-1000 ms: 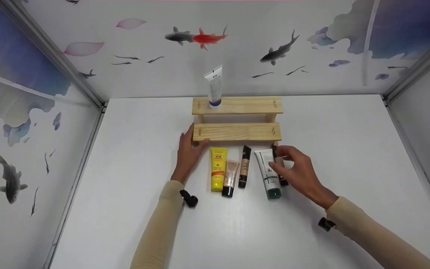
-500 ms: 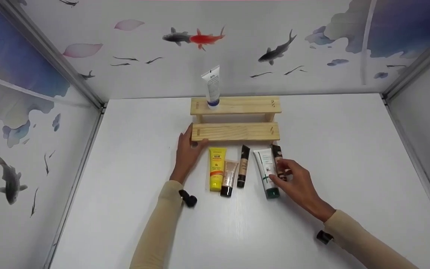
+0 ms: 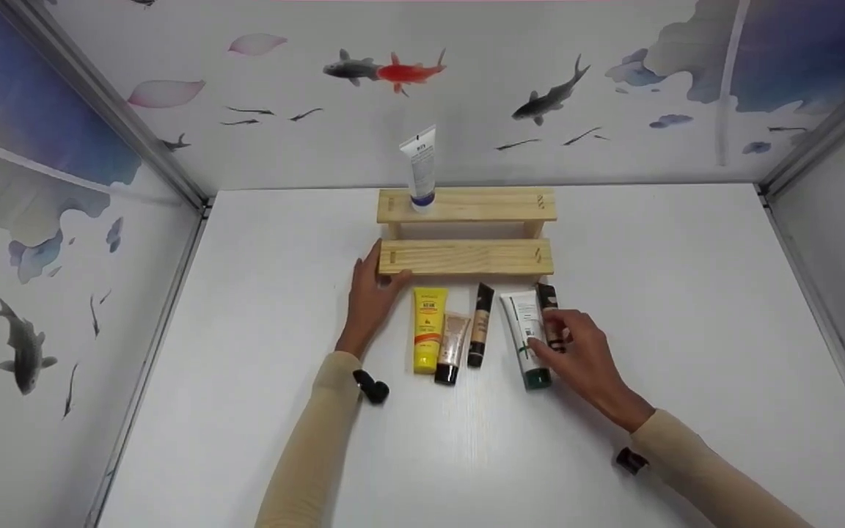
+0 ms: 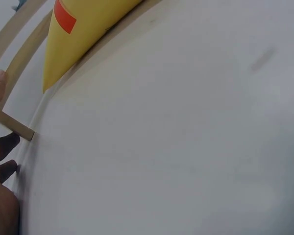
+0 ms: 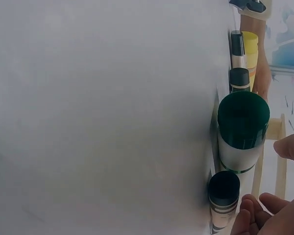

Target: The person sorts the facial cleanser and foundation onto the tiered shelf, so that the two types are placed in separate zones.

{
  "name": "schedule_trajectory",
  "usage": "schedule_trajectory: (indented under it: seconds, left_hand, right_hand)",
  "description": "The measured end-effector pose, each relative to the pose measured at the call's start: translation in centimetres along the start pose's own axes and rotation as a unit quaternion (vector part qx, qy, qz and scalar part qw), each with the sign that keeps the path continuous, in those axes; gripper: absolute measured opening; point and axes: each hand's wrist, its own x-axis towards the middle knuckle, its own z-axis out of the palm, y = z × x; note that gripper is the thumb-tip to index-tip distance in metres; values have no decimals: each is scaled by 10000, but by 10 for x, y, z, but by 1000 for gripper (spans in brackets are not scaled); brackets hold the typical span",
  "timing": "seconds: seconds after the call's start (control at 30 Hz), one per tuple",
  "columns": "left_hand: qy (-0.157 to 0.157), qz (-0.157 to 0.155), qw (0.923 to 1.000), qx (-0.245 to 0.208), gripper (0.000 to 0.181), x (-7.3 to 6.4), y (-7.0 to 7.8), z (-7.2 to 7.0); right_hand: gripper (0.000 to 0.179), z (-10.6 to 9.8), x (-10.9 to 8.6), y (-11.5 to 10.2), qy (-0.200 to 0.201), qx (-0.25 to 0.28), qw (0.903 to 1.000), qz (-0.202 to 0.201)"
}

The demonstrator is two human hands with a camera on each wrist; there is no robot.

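Observation:
My left hand (image 3: 372,304) holds the left end of the lower shelf of a two-step wooden rack (image 3: 466,257), thumb at its front edge. My right hand (image 3: 584,359) hovers over a white tube with a green cap (image 3: 524,323) and a slim beige tube with dark ends (image 3: 549,297), both lying flat. In the right wrist view its thumb (image 5: 290,148) stands apart from the green-capped tube, and its bent fingers (image 5: 255,215) are beside the slim tube. The hand partly covers the slim tube in the head view.
A yellow tube (image 3: 430,330), a beige tube with a black cap (image 3: 453,348) and another slim dark-ended tube (image 3: 480,326) lie before the rack. On its upper shelf stands a white tube with a blue band (image 3: 421,169). Printed walls (image 3: 466,147) enclose the white table (image 3: 290,242).
My right hand has drawn back toward me along the slim tube, so that tube's far dark end now shows. The left hand, rack and tubes stay in place.

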Motion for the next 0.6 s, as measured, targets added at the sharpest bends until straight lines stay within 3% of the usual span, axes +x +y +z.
schedule_trajectory:
  seconds: [0.3,0.6]
  left_hand:
    - [6,53,10000,76,101,1,1,1]
    - [28,9,10000,41,100,0,1,2]
  right_hand:
    - [53,2,0,0,-328,-628,9973,-207]
    - [56,7,5,-9,-410,-1524,9865,-446]
